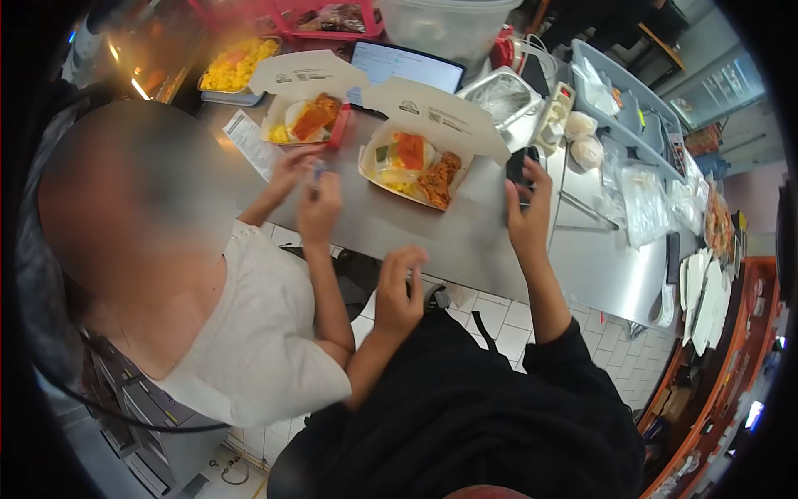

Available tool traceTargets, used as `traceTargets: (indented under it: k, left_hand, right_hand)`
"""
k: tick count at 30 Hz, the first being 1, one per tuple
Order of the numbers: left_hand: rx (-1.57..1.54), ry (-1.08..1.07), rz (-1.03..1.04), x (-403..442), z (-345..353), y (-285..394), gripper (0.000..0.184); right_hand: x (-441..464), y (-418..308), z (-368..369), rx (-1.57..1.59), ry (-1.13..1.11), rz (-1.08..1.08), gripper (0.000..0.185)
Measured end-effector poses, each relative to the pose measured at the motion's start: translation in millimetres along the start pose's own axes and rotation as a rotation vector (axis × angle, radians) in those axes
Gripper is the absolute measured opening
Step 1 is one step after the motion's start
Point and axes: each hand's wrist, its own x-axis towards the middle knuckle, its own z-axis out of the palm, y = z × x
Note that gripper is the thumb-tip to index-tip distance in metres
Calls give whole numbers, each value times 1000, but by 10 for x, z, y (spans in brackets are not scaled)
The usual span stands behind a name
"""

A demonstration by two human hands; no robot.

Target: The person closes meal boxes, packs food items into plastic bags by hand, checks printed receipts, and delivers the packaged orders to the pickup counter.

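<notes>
My right hand [529, 208] is at the right part of the metal table, fingers curved around a dark rounded thing that looks like a computer mouse [517, 166]. My left hand [401, 293] hovers by the table's front edge, its fingers loosely bent and apart, with nothing seen in it. Between my hands and farther back stands an open meal box [389, 185] with fried chicken [440, 179], rice and an orange-red topped portion. A second open meal box [287, 137], with similar food, is to its left.
A co-worker in a light shirt [258, 324] stands close on my left, hands near the second box. A lit screen [407, 71] stands behind the boxes, with a receipt [249, 143] at left. Tongs [588, 209], plastic bags [648, 208] and a grey bin [619, 116] lie right.
</notes>
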Motion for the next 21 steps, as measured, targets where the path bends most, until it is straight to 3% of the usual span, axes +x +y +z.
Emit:
traceTargets:
  k: [3,6,8,10,14,17,19,20,21]
  left_hand:
    - [3,185,52,456,183,-117,26]
    - [-21,250,51,832,395,-263,28]
    - [-32,268,55,916,456,-259,28]
    - [-37,237,83,952,505,-251,29]
    - [33,231,38,1126,380,-402,35]
    - [130,343,65,1585,292,-640,45]
    - [352,346,235,1892,255,-739,54]
    - [343,338,240,1992,244,-806,54]
    - [418,194,233,2081,239,-870,52]
  right_hand:
    - [328,-13,107,-207,-57,-217,42]
    - [473,59,186,-325,-140,-267,33]
    - [506,47,201,-329,-117,-221,24]
    - [517,24,165,-394,-284,-112,22]
    - [543,-12,35,-289,-329,-216,21]
    - [572,-77,-194,-319,-435,-219,20]
    - [590,42,-341,-283,-471,-206,20]
    - [600,55,-385,-244,-510,-196,20]
    - [607,50,-404,-254,-501,-188,20]
